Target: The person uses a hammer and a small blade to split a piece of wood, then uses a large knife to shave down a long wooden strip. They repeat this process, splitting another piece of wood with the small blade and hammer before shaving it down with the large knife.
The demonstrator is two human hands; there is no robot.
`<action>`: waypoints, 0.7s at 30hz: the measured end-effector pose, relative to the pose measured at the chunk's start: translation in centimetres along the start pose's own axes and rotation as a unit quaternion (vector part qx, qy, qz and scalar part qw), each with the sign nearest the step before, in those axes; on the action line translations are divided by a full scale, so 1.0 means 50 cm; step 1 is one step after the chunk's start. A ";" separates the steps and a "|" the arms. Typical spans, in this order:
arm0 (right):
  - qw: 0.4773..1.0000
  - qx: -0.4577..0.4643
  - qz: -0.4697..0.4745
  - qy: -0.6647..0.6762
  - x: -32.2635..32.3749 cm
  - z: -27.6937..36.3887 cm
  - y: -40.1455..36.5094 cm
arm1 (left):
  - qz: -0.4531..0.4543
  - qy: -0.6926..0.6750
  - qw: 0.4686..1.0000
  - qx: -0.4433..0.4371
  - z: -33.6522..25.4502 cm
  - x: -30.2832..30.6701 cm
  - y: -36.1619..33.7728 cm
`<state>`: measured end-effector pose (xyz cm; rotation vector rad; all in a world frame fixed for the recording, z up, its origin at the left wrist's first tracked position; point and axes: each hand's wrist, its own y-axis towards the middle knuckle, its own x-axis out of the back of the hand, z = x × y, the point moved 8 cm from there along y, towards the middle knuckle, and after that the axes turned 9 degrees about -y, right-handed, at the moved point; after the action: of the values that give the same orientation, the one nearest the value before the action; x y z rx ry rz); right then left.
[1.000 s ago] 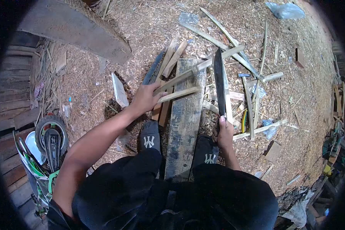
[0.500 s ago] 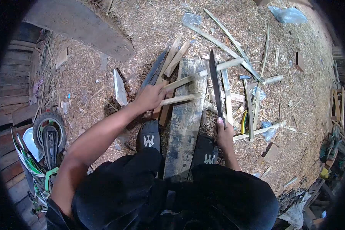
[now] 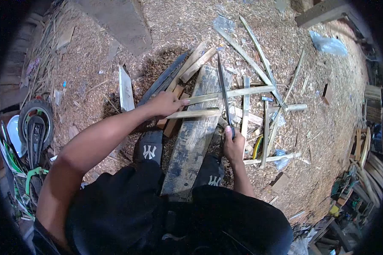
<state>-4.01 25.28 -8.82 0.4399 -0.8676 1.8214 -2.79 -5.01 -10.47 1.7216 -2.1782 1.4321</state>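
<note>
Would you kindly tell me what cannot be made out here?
Knife handle, head view: mostly covered by the right hand.
Left end of the upper strip, head view: hidden by the left hand.
Lower-right clutter, head view: too small and dim.
Whether knife touches strip, head view: overhead angle hides any gap.

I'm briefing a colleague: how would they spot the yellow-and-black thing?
Start at the worn plank, then the right hand to its right. Farther right, among pale wood strips, lies a curved object; its yellow-and-black colouring sets it apart.
</note>
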 end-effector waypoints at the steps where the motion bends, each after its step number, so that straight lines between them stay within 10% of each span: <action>1: 1.000 0.007 -0.004 -0.014 0.001 0.004 0.003 | -0.006 0.014 1.000 -0.018 -0.001 0.000 0.003; 10: 0.975 0.157 -0.155 0.027 0.053 0.047 -0.033 | 0.012 0.010 0.999 0.050 0.002 -0.006 0.001; 17: 0.999 -0.039 0.002 0.007 0.025 0.010 -0.004 | 0.014 -0.036 0.998 0.051 -0.013 0.012 -0.020; 21: 0.969 0.188 -0.127 0.101 0.079 0.080 -0.032 | 0.040 -0.053 0.995 0.069 -0.016 0.014 -0.031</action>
<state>-4.54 25.21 -3.00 0.5640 -0.3058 1.7542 -2.27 -5.00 -8.68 1.8137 -2.2763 1.5782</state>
